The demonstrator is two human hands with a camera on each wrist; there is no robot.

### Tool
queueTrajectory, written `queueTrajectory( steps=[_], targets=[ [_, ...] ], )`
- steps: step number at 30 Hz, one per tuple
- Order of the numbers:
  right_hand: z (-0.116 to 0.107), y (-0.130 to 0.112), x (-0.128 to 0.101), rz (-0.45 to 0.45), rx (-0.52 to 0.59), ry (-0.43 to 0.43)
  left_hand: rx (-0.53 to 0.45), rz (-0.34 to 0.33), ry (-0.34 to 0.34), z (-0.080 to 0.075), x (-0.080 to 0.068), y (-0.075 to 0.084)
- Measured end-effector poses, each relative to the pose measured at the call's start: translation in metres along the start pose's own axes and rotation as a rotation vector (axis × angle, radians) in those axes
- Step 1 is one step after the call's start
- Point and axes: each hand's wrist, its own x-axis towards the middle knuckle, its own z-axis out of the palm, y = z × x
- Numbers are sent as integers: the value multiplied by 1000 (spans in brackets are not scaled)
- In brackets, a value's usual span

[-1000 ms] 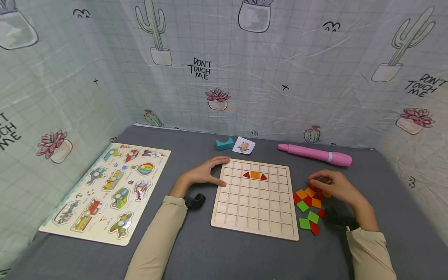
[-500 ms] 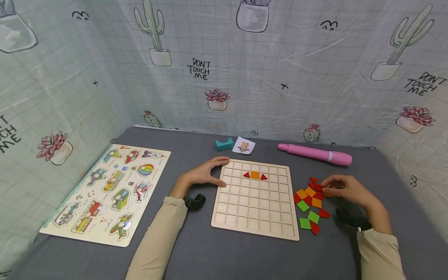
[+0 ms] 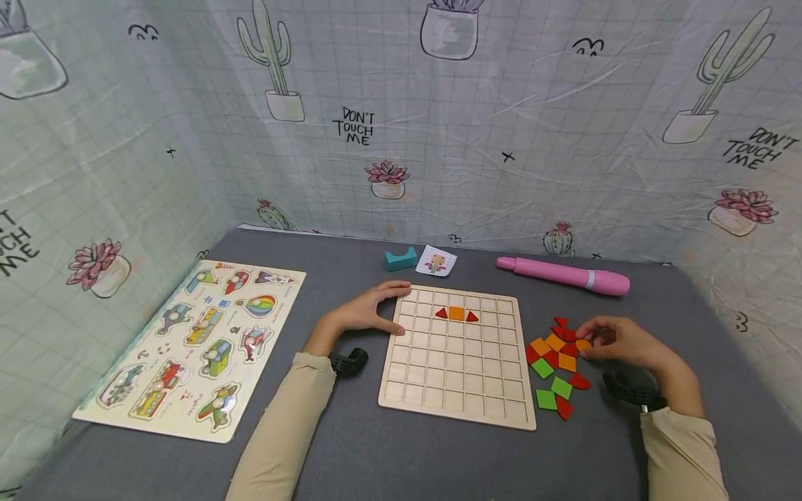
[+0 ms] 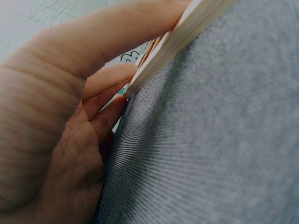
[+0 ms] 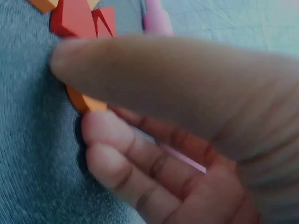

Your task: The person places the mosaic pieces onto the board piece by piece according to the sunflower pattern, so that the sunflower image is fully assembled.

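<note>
Landmark: the wooden grid board [image 3: 452, 357], lying flat on the dark grey tabletop [image 3: 351, 445].

Left hand [image 3: 368, 312]: at the left edge of the grid board, thumb and fingers spread well apart. The fingers touch the edge at the far left corner; the thumb touches it nearer the person. The left wrist view confirms contact with the board's edge.

Right hand [image 3: 619, 341]: to the right of the grid board, thumb and forefinger bent, one to either side of an orange disc [image 3: 583, 344]. Whether the disc is pinched or merely touched cannot be told; the thumb covers part of it in the right wrist view.

Loose tiles [image 3: 567, 362], in red, orange and green, lie between that hand and the grid board, and down along the board's right side.

On the grid board, towards its far edge, an orange square tile [image 3: 457, 314] sits between two red triangular tiles [image 3: 473, 316].

Beyond the board: a teal block [image 3: 401, 261], a small picture card [image 3: 437, 261] and, farther right, a pink tapered stick [image 3: 560, 274]. Left of the board: a vehicle peg puzzle [image 3: 250, 316].
</note>
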Motion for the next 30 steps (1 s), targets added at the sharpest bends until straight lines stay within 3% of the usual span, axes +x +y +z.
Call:
queueTrajectory(
  steps=[5,15,30],
  targets=[
    [1,-2,3,-34,-18,-19,-2,6,4,0,0,1],
    [7,-5,10,-82,-87,68,-5,5,5,0,-1,1],
    [18,-19,21,-76,-137,118,4,-4,11,1,0,0]
  ],
)
